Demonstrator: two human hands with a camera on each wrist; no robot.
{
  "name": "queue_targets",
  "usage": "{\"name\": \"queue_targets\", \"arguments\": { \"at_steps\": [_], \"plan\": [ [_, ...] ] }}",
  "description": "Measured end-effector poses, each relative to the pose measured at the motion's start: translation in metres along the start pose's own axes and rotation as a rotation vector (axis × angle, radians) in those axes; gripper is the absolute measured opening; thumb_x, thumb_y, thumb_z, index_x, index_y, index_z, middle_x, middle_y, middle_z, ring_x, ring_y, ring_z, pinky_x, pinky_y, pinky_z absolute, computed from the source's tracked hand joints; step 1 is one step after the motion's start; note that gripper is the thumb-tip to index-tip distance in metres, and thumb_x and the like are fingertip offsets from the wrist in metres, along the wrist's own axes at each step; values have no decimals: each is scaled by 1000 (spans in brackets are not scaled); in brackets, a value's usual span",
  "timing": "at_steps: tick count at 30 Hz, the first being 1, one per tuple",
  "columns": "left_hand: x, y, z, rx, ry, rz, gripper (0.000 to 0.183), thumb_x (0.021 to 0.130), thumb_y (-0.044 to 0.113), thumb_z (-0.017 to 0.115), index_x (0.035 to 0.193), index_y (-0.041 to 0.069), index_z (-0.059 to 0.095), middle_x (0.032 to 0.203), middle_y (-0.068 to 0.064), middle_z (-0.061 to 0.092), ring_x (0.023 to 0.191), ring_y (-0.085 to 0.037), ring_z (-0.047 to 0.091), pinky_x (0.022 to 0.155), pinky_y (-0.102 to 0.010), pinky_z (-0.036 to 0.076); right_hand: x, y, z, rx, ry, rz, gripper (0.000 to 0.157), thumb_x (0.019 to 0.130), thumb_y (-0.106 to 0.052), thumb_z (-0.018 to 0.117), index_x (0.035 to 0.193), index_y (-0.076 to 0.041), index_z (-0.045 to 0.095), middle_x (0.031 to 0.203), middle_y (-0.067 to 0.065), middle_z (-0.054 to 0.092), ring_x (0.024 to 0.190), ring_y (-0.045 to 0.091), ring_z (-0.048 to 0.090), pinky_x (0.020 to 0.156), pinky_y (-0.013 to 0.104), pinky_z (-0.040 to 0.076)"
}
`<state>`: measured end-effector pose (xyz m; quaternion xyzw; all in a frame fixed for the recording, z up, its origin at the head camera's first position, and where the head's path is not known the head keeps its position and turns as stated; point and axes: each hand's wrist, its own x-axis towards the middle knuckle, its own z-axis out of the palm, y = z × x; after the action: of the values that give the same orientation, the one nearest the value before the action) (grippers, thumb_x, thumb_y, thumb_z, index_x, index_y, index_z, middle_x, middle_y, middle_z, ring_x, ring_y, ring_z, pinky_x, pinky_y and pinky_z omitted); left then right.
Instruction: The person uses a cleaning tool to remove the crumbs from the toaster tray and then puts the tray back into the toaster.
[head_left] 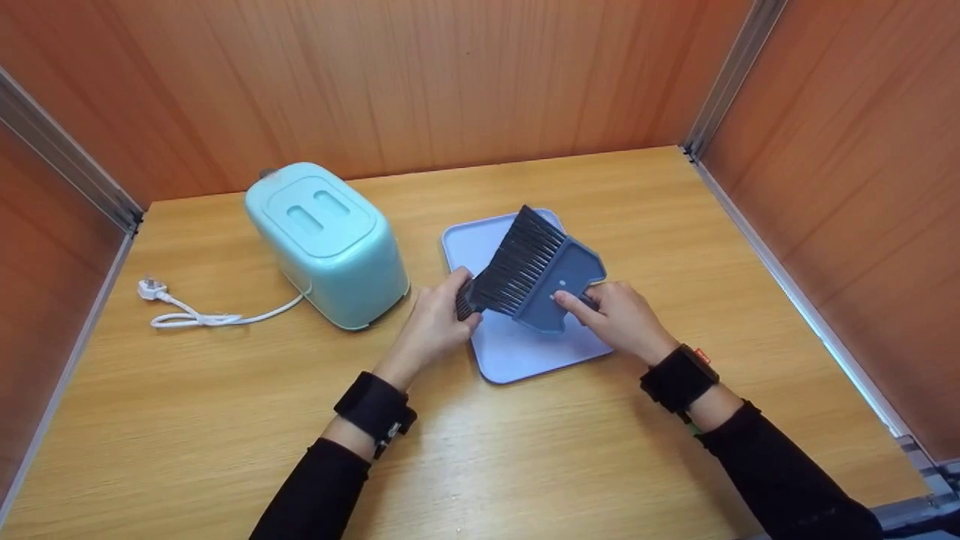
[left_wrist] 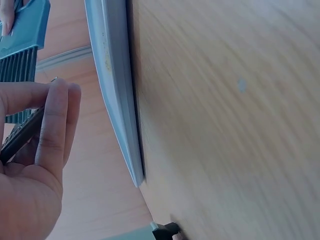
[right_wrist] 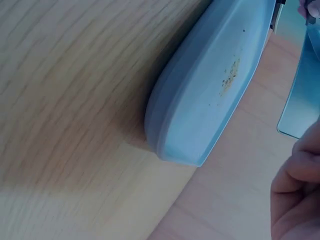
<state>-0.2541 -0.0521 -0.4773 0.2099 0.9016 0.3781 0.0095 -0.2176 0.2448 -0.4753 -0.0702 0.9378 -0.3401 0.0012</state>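
My right hand grips a wide grey-blue brush by its handle end, thumb on the flat face. Its black bristles point up and left. My left hand pinches a small dark ribbed piece right at the lower corner of the bristles; I cannot tell what kind of thing it is. In the left wrist view it shows as a dark flat bar between thumb and fingers. Both hands are over a pale lilac tray. Brown crumbs lie on the tray in the right wrist view.
Left of the tray stands a turquoise toaster with a lid on top. Its white cord runs left to a plug on the wooden table. Wood-grain panels enclose the back and both sides.
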Motion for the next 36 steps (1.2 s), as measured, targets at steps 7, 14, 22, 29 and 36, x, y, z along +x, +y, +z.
{"name": "queue_targets", "arguments": {
  "at_steps": [7,14,22,29,36],
  "plan": [
    [-2,-2,-1,26,2,55,36,89,6,82,117,11,61,93,-9,71,81,-25,63,69,-34,46,2,5,-4,-51,47,62,62,106,-62,57,78,-8,70,70,3,63,66,18,53,63,30,37],
    [-5,-4,-2,39,2,87,37,90,7,81,119,9,59,93,-12,72,81,-27,66,68,-35,49,3,20,-16,-112,139,153,65,107,-64,53,70,-11,53,65,1,43,61,20,49,61,31,34],
    [-5,-5,-3,28,-15,59,37,90,6,81,121,9,60,99,-13,73,86,-28,67,74,-37,52,0,28,-25,-175,257,177,69,106,-66,51,65,-11,48,61,0,35,56,20,43,56,31,29],
    [-4,-5,-2,20,-19,-11,39,89,5,81,122,8,60,109,-14,74,95,-29,69,82,-43,57,-1,31,-27,-168,317,177,69,106,-67,52,65,-11,48,60,0,36,54,20,43,54,31,29],
    [-2,-4,0,7,-14,-8,39,90,5,80,123,9,60,113,-15,76,97,-30,71,84,-44,59,-1,27,-27,-127,422,72,65,107,-54,60,61,-12,41,57,-3,33,51,18,37,52,30,24]
  ]
}}
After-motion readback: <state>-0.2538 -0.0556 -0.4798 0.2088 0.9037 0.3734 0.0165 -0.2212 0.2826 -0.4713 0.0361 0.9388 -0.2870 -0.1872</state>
